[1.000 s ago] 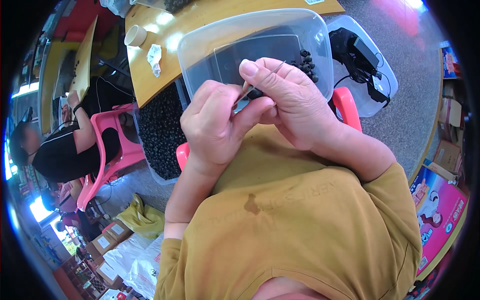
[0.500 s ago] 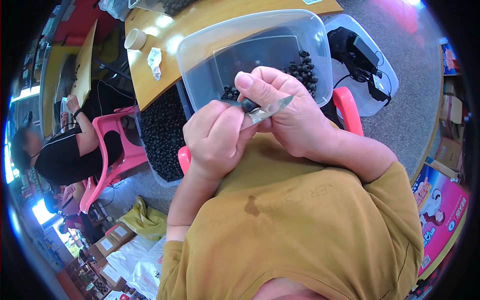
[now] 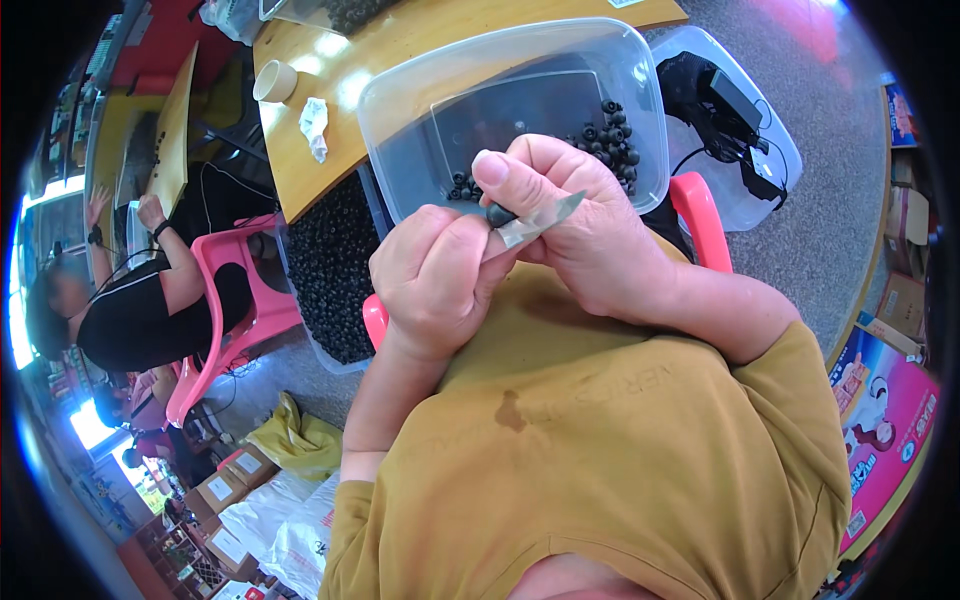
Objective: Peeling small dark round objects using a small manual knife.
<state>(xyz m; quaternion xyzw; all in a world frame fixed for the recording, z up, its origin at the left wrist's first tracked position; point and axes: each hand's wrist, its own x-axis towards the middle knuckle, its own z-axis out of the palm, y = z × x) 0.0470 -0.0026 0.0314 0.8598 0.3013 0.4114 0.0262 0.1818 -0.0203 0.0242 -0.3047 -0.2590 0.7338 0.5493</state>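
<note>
My left hand (image 3: 432, 275) is closed around the lower end of a small knife (image 3: 540, 221). Its pointed blade slants up to the right, across the palm side of my right hand (image 3: 590, 235). A small, round, glossy black part (image 3: 500, 214) sits between the two hands, against the blade's edge. The right fingers are curled about this part, with the thumb raised above it; the fingertips behind are hidden. Beyond the hands, a clear plastic tub (image 3: 400, 130) contains several similar black parts (image 3: 610, 140), heaped mostly at its right side.
Left of the tub is a wooden table (image 3: 310, 180) with a white cup (image 3: 274, 81) and crumpled tissue (image 3: 314, 128). Below stands a bin full of black parts (image 3: 325, 280). Cables and an adapter (image 3: 730, 105) fill another tub at right. A co-worker (image 3: 130, 310) sits at left by a pink chair (image 3: 215, 300).
The blade has tilted slightly against the black part, while both hands stay together in nearly the same place. At left, the co-worker has raised a hand.
</note>
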